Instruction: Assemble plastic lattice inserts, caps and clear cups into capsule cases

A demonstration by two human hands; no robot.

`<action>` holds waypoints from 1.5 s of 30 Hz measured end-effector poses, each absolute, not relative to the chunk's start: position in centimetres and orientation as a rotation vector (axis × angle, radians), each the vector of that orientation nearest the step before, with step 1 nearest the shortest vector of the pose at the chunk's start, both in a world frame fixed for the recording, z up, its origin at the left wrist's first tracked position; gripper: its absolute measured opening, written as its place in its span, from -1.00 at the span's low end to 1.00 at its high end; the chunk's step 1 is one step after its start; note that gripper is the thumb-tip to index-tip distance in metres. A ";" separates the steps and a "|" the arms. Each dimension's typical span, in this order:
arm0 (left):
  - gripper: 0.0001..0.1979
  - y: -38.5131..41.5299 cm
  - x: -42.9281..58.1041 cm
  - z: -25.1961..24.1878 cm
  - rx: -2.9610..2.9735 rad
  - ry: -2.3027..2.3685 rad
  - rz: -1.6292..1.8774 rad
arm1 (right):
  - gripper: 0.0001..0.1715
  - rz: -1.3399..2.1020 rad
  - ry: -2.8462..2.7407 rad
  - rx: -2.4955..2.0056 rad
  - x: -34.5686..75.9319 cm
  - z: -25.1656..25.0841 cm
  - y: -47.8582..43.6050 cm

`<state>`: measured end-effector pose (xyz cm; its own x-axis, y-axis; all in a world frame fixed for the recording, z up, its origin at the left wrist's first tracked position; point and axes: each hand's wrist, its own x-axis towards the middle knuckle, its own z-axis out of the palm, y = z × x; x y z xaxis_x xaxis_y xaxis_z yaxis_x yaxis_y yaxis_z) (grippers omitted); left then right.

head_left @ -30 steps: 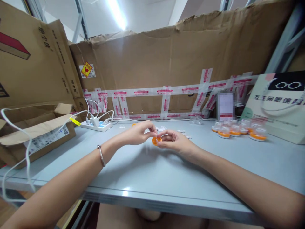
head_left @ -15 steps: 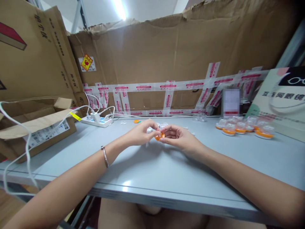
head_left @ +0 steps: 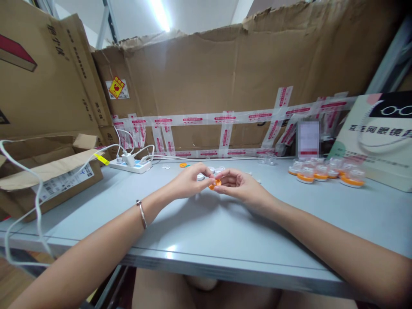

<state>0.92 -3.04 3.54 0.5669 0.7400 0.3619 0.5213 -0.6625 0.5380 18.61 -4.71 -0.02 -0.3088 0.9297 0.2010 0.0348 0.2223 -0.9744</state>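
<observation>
Between my two hands, just above the grey table, is a small round orange plastic part. My left hand pinches it from the left with thumb and fingers. From the other side my right hand grips its edge between thumb and fingertips, the other fingers curled. The fingertips cover much of the part. Behind the hands lie small white plastic pieces, partly hidden by the fingers. A flat orange ring rests farther back to the left.
Several clear-topped orange and white round units stand together at the right. A white power strip with cables lies back left, beside an opened carton. Large cardboard walls the back; a printed bag stands far right.
Both hands keep hold of the orange part in nearly the same place, with slight finger movement. The view has shifted a little; the things on the table look unmoved.
</observation>
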 end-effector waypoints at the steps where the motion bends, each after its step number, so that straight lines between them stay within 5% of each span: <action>1: -0.94 -3.1 1.0 3.5 2.422 1.028 0.822 | -0.65 1.239 -1.565 -0.934 18.7 0.0 -4.7; 26: -0.92 -2.5 1.3 2.2 2.174 1.027 0.713 | -0.58 1.540 -1.464 -0.996 19.0 -0.5 -4.3; 45: -0.69 -2.3 0.3 1.6 2.055 0.893 0.449 | -0.46 1.539 -1.597 -1.041 19.2 -0.5 -4.8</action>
<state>0.27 -2.28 1.61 0.6832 0.7303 -0.0025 0.4333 -0.4026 0.8063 19.23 -4.82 -0.52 -0.4505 0.8910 -0.0564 0.0893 -0.0179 -0.9958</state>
